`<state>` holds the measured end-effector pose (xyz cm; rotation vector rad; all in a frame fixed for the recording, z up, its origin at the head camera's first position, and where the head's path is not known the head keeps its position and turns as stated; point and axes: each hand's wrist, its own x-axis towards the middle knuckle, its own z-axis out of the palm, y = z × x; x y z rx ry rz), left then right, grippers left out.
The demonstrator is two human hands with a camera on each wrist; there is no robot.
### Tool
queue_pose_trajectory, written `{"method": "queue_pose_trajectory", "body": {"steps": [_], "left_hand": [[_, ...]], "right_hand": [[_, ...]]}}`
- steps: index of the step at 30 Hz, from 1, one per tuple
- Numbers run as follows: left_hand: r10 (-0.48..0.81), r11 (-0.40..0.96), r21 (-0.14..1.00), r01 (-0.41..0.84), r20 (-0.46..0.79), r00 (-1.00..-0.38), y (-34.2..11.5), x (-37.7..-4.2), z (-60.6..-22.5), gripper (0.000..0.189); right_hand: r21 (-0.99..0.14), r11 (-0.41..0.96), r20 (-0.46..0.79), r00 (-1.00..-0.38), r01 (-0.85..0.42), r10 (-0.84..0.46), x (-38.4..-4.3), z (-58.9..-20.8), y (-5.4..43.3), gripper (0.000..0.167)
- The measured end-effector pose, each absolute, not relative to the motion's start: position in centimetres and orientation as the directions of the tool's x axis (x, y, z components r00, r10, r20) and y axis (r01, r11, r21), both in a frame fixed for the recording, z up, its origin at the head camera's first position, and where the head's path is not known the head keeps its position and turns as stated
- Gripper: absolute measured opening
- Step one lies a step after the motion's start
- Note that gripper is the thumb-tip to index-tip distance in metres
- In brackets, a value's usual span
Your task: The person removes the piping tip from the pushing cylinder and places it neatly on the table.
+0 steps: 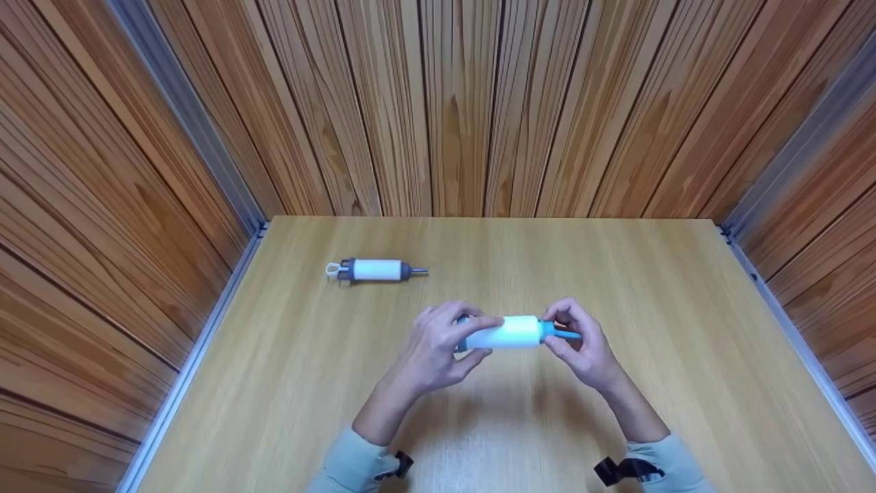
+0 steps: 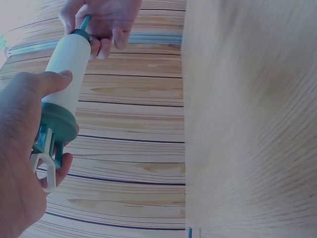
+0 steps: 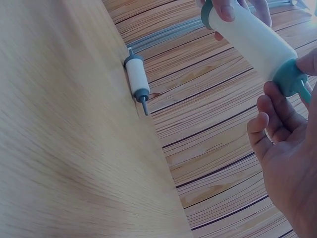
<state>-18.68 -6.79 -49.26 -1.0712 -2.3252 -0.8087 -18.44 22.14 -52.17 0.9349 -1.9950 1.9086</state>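
A large syringe with a white barrel (image 1: 519,331), teal end caps and a thin teal nozzle is held level above the table, nozzle to the right. My left hand (image 1: 434,346) grips the barrel near its rear cap, thumb along the white side. Behind that cap a white looped plunger handle (image 2: 49,171) sticks out by the palm in the left wrist view. At the other end, my right hand (image 1: 582,349) pinches the teal nozzle cap (image 3: 289,77) between thumb and fingers, while its other fingers curl loosely below.
A second syringe (image 1: 378,270), white with dark grey-blue ends, lies on the wooden table (image 1: 274,383) behind and left of my hands, nozzle pointing right. Wood-plank walls (image 1: 458,103) with metal corner rails (image 1: 198,116) enclose the table at the back and both sides.
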Motion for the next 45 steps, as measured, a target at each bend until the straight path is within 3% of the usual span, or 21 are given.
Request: {"method": "queue_pose_trajectory", "body": {"steps": [13,30,45], "left_hand": [[0.526,0.513,0.331,0.792,0.608,-0.595,-6.74,-18.71,-49.14,0.043],[0.521,0.504,0.340,0.794,0.614,-0.593,-6.80,-18.84,-49.17,0.043],[0.528,0.515,0.324,0.794,0.610,-0.591,-6.62,-18.79,-48.94,0.042]], "right_hand": [[-0.849,0.001,0.508,-0.818,-0.528,-0.271,-18.13,-51.76,22.22,0.015],[-0.806,-0.014,0.573,-0.773,-0.592,-0.272,-18.39,-51.92,22.01,0.027],[-0.831,-0.056,0.547,-0.796,-0.553,-0.258,-18.28,-51.93,22.06,0.016]]}}
